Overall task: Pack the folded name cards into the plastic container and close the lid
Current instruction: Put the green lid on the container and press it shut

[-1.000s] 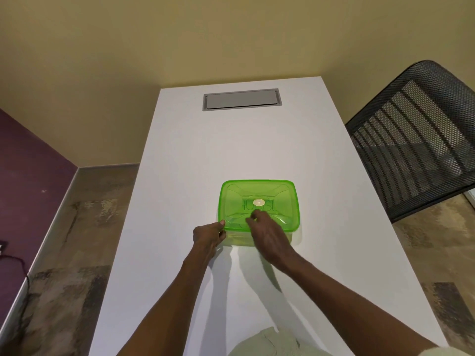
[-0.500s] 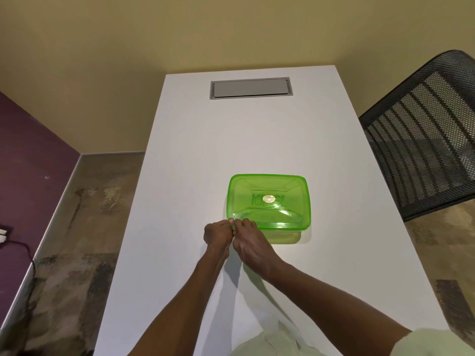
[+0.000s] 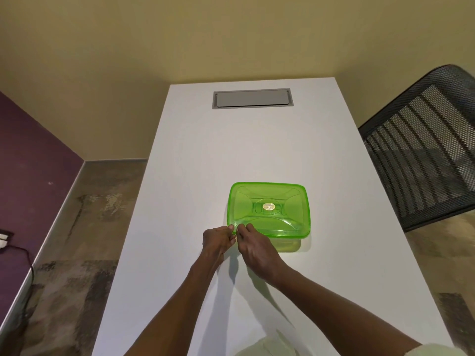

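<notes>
**Both hands at the near-left corner of the green box**

Here your two hands meet at one spot: the near-left corner of the green lid [image 3: 268,210], which sits on top of the plastic box [image 3: 289,245]. The box stands on the white table [image 3: 195,176], a little right of the table's middle line and nearer to you than to the far end.

Your left hand [image 3: 217,240] comes in from the left with its fingers curled, and the fingertips touch the rim of the lid at that corner. Your right hand [image 3: 257,249] lies just beside it, touching or nearly touching the left, with its fingers bent down onto the same corner edge. Both hands look to be pinching the rim, but you cannot tell from this angle how far the thumbs reach under it.

The lid lies flat and covers the whole box; only a strip of the box's near wall shows below the lid, to the right of your right hand. A small round pale sticker [image 3: 268,207] sits at the centre of the lid. The cards cannot be made out through the green plastic.

At the far end of the table a grey metal flap [image 3: 252,98] is set into the top. A black mesh chair [image 3: 421,150] stands at the right side of the table, well apart from the box. A pale sleeve [image 3: 442,349] shows at the bottom right.
</notes>
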{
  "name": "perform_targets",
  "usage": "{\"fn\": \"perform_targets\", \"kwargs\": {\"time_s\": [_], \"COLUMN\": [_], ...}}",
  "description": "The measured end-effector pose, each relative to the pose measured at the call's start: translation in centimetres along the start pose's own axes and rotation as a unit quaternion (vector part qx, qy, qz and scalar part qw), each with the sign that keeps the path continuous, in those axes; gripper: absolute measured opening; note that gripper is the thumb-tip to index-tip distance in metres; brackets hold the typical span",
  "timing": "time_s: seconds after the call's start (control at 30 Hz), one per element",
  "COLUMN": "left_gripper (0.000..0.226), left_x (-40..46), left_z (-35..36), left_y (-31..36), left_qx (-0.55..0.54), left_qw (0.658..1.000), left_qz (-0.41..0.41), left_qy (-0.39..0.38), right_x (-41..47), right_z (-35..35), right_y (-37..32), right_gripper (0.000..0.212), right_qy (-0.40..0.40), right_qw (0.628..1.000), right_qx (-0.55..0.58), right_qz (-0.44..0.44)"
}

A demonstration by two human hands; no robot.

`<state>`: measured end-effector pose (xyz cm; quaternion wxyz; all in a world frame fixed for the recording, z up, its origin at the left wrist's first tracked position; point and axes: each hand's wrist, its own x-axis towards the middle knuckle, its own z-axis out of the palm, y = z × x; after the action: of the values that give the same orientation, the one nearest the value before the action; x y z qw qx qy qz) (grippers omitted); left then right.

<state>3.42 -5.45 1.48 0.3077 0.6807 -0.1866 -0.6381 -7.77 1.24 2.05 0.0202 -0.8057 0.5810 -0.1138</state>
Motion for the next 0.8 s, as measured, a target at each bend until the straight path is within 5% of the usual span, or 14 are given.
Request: {"fn": "perform_targets", "kwargs": {"time_s": [0.23, 0.6, 0.7, 0.8], "left_gripper": [0.009, 0.019, 0.041, 0.030], "left_x": [0.8, 2.9, 4.1, 4.6], "left_z": [0.1, 3.7, 5.5, 6.7], "left_y": [2.3, 7.4, 8.0, 8.1], "left_qx": [0.091, 0.147, 0.185, 0.169], "left_qw": [0.996, 0.980, 0.973, 0.979], "left_qz": [-0.013, 0.130, 0.127, 0.098], "left_qy": [0.007, 0.024, 0.060, 0.064], "right_x": [1.3, 9.3, 11.7, 14.0], "right_z": [-0.4, -2.4, -2.2, -2.0], "right_y": [1.5, 8.1, 10.0, 11.1], "right_gripper": [0.023, 0.017, 0.029, 0.036], "right_qy": [-0.023, 0.049, -0.009, -0.105], "right_qw": [0.996, 0.950, 0.947, 0.938], "right_qx": [0.070, 0.215, 0.227, 0.231], "right_qz": [0.049, 0.221, 0.227, 0.237]}}
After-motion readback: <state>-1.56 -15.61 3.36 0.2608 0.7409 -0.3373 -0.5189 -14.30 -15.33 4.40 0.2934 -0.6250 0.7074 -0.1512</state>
